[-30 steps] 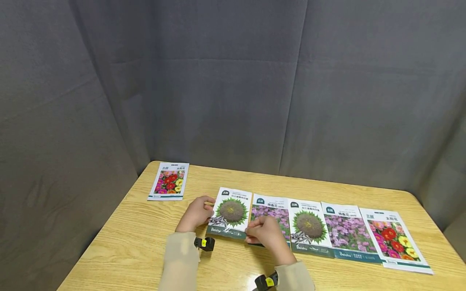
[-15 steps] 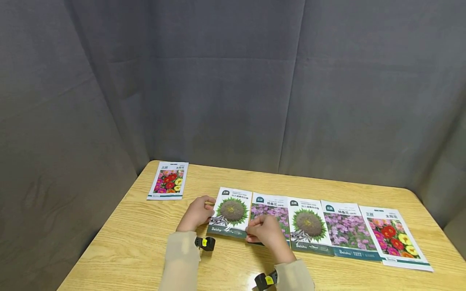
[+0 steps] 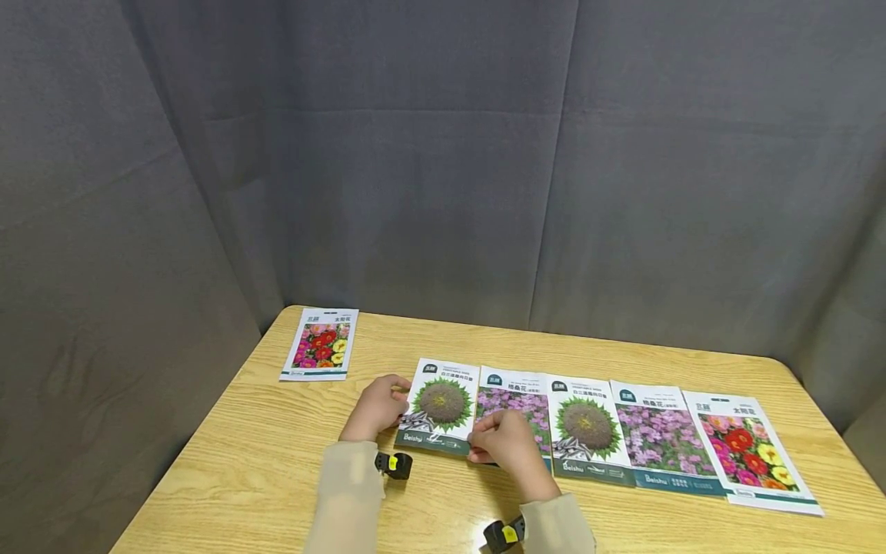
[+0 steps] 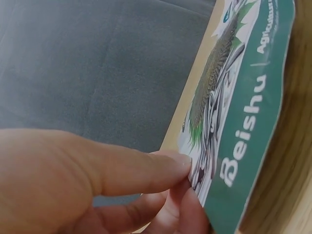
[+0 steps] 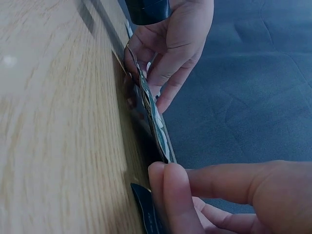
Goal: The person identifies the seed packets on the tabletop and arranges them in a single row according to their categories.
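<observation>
Between both hands is a sunflower seed packet (image 3: 440, 404), white with a green bottom band, its near edge lifted a little off the table. My left hand (image 3: 380, 403) pinches its left edge between thumb and fingers; the left wrist view shows the thumb on the packet's face (image 4: 214, 112). At the lower right corner my right hand (image 3: 507, 442) pinches the same packet, fingertips together in the right wrist view. Under the right hand lies a purple-flower seed packet (image 3: 515, 398), partly hidden by it.
To the right, in a row, lie another sunflower packet (image 3: 588, 429), a second purple-flower packet (image 3: 666, 438) and a packet with red and yellow flowers (image 3: 751, 452). A similar multicoloured packet (image 3: 321, 345) lies at the back left of the wooden table (image 3: 263, 462). Grey curtains (image 3: 429, 192) stand behind.
Both hands keep their hold on the sunflower packet. The left hand and the packet have shifted very slightly to the right and nearer; the other packets lie as before.
</observation>
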A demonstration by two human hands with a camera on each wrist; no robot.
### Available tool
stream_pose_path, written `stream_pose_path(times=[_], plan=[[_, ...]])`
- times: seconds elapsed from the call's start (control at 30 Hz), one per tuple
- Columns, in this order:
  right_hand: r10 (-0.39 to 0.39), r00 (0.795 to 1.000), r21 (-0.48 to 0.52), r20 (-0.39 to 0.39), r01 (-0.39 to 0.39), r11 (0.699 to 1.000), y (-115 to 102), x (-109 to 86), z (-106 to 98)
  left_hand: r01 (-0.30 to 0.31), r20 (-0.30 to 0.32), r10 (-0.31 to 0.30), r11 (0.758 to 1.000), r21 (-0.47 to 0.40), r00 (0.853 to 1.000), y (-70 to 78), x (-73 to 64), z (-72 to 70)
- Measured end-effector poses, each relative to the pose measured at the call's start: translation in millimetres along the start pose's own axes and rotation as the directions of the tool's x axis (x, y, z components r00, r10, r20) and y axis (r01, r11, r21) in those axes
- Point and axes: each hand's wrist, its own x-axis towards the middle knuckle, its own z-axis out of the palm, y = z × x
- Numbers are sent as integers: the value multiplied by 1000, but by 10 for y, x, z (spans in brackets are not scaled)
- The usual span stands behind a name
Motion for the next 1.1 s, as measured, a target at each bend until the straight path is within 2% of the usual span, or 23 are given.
stream_pose_path(times=[0.4,0.67,1.1], plan=[[-25,999,-40,-26,24,999,23,23,22,20,-8,-19,999,37,1000,22,7,35],[-59,997,-105,-56,53,993,1,3,22,27,-18,-26,997,66,1000,25,15,66],[-79,996,-126,-50,72,989,22,7,36,25,-27,-23,995,97,999,22,12,65]])
